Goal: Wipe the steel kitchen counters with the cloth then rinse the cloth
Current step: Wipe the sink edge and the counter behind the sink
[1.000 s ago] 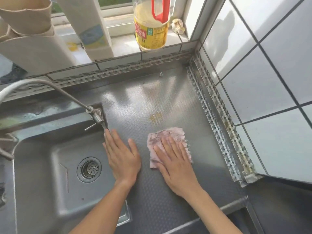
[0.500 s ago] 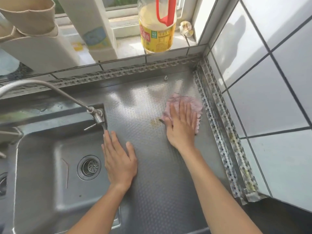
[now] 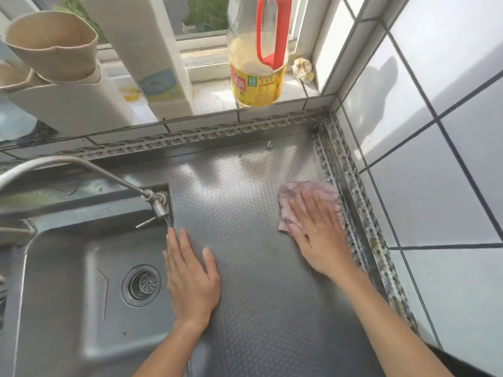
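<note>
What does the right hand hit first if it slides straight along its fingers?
The right hand points up and slightly left over the cloth. Bare counter lies ahead, then likely the perforated back strip under the sill; depth there is unclear.

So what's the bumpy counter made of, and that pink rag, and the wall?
The counter looks like steel: grey, shiny, stamped with tiny bumps. The pink rag under the right hand looks like soft, fuzzy cloth, since it wrinkles. The wall seems glossy white ceramic tile with dark grout lines.

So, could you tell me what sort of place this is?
Most likely a home kitchen: a steel sink with a tap beside an embossed steel counter, and a cooking-oil bottle on the tiled windowsill.
</note>
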Motion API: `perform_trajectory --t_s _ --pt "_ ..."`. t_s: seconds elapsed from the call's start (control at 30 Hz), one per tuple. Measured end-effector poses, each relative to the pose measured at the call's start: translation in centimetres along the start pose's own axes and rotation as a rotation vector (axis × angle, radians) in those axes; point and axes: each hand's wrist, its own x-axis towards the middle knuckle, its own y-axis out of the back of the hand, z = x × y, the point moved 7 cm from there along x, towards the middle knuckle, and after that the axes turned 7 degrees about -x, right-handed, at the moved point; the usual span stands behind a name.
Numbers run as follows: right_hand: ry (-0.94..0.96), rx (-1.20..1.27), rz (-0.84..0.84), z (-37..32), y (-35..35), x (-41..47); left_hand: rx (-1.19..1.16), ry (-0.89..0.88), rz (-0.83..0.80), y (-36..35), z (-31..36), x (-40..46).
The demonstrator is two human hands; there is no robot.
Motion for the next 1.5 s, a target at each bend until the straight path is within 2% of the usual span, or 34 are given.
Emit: perform_trajectory --t_s 0.1,0.17,0.23,0.37,0.43,0.53,0.6,0.7,0.83,0.9,1.03,1.13,1.23,1.3,1.4,1.5 --pt "-0.194 0.028 0.032 0.3 1.6 5.0 0.002 0.012 -0.009 0.0 0.0 0.0" --pt "-0.216 0.044 0.049 -2.6 2.1 7.6 0.005 0.019 -0.013 0.0 0.1 0.0" --pt "-0.101 0.052 0.064 -7.3 2.0 8.7 0.004 0.021 -0.014 0.0 0.2 0.0" --pt "0.272 0.004 0.036 -15.2 -0.1 5.2 0.009 0.012 -0.012 0.0 0.0 0.1" --pt "0.428 -0.011 0.000 -15.7 -1.0 2.3 0.011 0.008 -0.012 0.0 -0.1 0.0" --pt "0.524 -0.069 -0.061 -12.2 -0.9 0.6 0.002 0.008 -0.005 -0.1 -0.1 0.0" --pt "0.465 -0.106 -0.067 -9.4 -0.1 1.5 -0.001 0.011 -0.001 -0.1 -0.1 0.0" --pt "0.276 -0.060 -0.041 -7.7 1.6 5.4 0.004 0.016 0.005 -0.1 -0.2 0.1" --pt "0.084 0.039 0.040 -12.1 2.3 10.4 0.005 0.005 0.009 -0.2 -0.2 0.0" --pt "0.076 0.063 0.050 -15.5 1.7 10.6 0.004 0.004 0.008 -0.3 -0.2 0.0" --pt "0.320 -0.015 0.038 -18.8 -0.4 6.8 0.010 -0.017 0.008 -0.4 -0.2 0.0" --pt "0.483 -0.047 -0.016 -16.2 -1.1 3.8 0.009 -0.021 0.008 -0.3 -0.2 0.1" --pt "0.564 -0.105 -0.059 -11.4 -0.9 1.6 -0.013 -0.013 0.008 -0.2 -0.1 0.2" --pt "0.499 -0.137 -0.059 -7.3 -0.2 1.8 -0.022 -0.019 0.007 -0.1 0.0 0.2" --pt "0.190 -0.120 -0.046 -1.0 1.3 4.1 -0.026 -0.023 -0.003 -0.2 -0.1 0.2" --pt "-0.101 -0.010 0.013 0.8 2.1 6.0 -0.024 -0.028 -0.012 -0.3 -0.1 0.3"
